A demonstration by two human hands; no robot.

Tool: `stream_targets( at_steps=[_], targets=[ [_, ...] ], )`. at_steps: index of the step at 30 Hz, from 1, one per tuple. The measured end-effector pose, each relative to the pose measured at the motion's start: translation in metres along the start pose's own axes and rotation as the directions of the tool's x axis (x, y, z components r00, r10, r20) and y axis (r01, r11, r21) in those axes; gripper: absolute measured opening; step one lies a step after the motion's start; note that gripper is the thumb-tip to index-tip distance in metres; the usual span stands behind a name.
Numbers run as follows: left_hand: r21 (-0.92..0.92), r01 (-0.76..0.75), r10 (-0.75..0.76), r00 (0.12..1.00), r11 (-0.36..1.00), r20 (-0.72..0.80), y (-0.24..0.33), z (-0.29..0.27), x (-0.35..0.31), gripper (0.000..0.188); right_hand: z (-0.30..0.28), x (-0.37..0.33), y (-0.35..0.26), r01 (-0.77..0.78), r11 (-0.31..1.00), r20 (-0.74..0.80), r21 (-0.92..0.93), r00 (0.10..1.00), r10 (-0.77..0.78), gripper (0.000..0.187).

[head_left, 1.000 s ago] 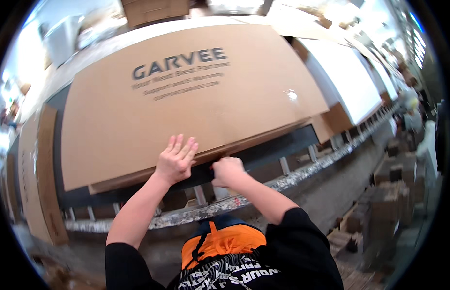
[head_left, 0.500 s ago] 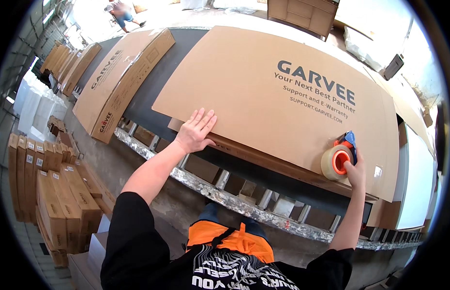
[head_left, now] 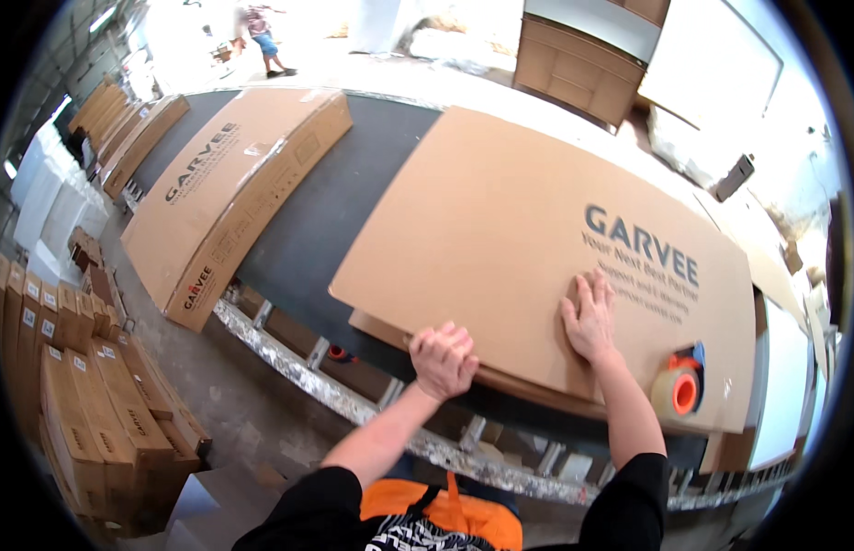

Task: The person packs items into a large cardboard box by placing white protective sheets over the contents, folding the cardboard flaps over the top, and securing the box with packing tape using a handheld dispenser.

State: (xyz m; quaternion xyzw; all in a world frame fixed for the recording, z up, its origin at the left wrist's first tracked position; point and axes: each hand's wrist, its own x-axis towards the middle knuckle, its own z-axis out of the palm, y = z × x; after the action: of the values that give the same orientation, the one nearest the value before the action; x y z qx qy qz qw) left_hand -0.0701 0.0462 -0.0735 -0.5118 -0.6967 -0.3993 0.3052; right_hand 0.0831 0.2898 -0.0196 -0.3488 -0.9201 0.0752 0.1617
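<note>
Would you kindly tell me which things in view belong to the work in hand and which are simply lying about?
Likely in the job:
large cardboard carton, with the left hand at its near edge and the right hand on top
tape dispenser lying on the carton
conveyor belt beneath

Seemingly just lying about:
neighbouring carton
stacked cartons at lower left
brown cabinet-like unit at the back

carton [head_left: 500, 239]: brown, dark-grey lettering [head_left: 640, 246] | tape roll [head_left: 664, 393]: pale tan, orange core [head_left: 685, 394] | belt [head_left: 344, 211]: dark grey | rail [head_left: 298, 371]: mottled white-grey
</note>
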Motion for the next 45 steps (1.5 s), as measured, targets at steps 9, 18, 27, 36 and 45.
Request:
stream_targets(
  at_steps=[9,18,27,36,45],
  targets=[
    [-0.005,0.174,-0.173,0.979,0.985,-0.107,0.003,0.002,-0.003,0.004,0.051,0.260,0.105,-0.183,0.967,0.077,-0.177,0.977,0.199,0.068],
    [-0.019,0.161,-0.160,0.987,0.987,0.007,-0.009,-0.006,-0.032,0.033,0.074,0.398,0.099,-0.126,0.992,0.289,-0.022,0.949,0.127,0.069],
    [-0.022,0.232,-0.229,0.937,0.973,-0.262,-0.011,0.016,-0.027,0.011,0.124,0.416,0.117,-0.188,0.974,0.103,-0.124,0.974,0.201,0.061],
    [-0.050,0.248,-0.248,0.969,0.967,0.006,-0.017,-0.032,-0.033,0.020,0.086,0.315,0.040,-0.066,0.997,0.036,-0.046,0.997,0.068,0.056],
    [-0.211,0.025,-0.037,0.998,0.977,-0.052,-0.049,-0.029,-0.035,0.008,-0.052,-0.083,-0.136,0.259,0.962,0.593,-0.086,0.789,-0.160,0.123]
  ],
)
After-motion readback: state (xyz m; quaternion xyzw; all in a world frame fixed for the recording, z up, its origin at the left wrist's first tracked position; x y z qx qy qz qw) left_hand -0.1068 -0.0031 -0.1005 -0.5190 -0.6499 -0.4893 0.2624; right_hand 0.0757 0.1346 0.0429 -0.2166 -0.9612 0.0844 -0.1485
